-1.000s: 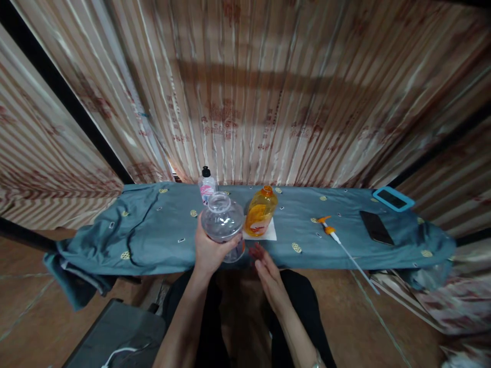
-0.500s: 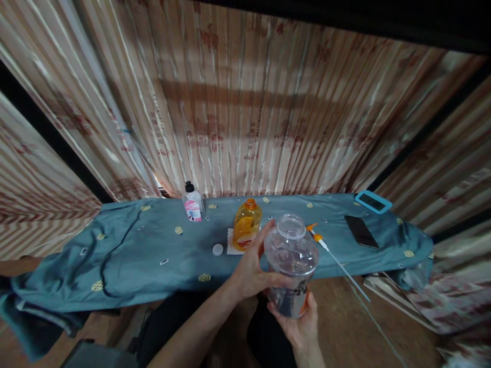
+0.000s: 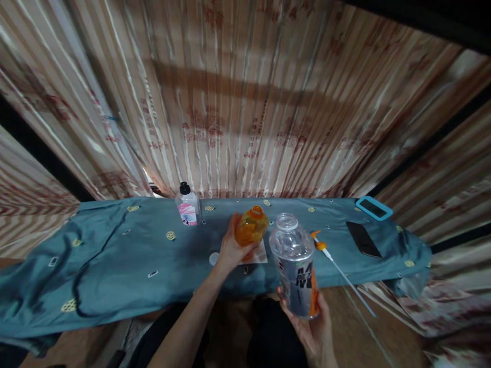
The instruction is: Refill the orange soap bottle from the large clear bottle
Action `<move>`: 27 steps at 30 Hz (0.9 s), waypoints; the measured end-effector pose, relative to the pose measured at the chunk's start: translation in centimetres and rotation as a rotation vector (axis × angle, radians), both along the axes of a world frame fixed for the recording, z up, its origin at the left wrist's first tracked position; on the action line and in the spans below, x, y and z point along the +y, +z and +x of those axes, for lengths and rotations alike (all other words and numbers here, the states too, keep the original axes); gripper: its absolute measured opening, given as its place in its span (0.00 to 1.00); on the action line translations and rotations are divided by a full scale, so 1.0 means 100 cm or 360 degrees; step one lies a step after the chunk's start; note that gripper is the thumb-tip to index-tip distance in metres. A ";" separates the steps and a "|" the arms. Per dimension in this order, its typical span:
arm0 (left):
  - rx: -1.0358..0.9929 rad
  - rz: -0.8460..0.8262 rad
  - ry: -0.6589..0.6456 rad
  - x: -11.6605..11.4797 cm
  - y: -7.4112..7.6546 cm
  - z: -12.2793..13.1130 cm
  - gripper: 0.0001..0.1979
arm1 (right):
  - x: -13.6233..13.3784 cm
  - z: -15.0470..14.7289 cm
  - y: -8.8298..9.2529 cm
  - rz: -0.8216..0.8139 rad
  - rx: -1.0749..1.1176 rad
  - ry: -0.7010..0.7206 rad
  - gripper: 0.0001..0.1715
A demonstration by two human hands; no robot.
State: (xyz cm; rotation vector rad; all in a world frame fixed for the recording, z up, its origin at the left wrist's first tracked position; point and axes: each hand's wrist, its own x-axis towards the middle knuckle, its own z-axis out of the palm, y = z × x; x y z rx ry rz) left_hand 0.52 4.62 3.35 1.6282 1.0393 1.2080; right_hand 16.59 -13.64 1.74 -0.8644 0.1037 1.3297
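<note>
Orange uncapped bottle (image 3: 253,227) at white paper (image 3: 262,254), whether lifted I can't tell; left hand (image 3: 229,249), fingers curled round it. Right hand (image 3: 311,329) wraps clear plastic bottle (image 3: 294,271) near base. Step, I judge: securing both; next calls for steady grip.

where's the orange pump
In the head view, the orange pump lies towards the right of the cloth, between the clear bottle in the right hand and the phone.

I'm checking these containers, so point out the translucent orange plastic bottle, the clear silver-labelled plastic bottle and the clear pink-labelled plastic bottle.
Orange bottle (image 3: 251,229), head view: upper body.
Silver-labelled bottle (image 3: 296,276), head view: label.
Pink-labelled bottle (image 3: 187,211), head view: label.
</note>
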 end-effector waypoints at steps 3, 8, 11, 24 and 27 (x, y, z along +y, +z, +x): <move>0.0093 -0.0041 0.0018 0.000 -0.001 0.004 0.42 | 0.006 0.001 -0.002 -0.0019 -0.0031 0.0019 0.33; 0.0136 -0.0008 0.0008 -0.002 -0.002 0.006 0.35 | 0.009 0.005 0.000 -0.0075 -0.0108 0.0025 0.33; 0.0133 0.0029 -0.0009 -0.005 -0.003 0.005 0.33 | 0.006 0.008 0.005 -0.0110 -0.0160 0.0023 0.33; 0.0203 0.0197 -0.0112 -0.008 -0.015 0.007 0.33 | -0.026 0.024 0.027 -0.0199 -0.0324 -0.0067 0.30; 0.0225 0.0208 -0.0115 -0.009 -0.015 0.008 0.33 | -0.032 0.023 0.035 -0.0215 -0.0353 -0.0099 0.28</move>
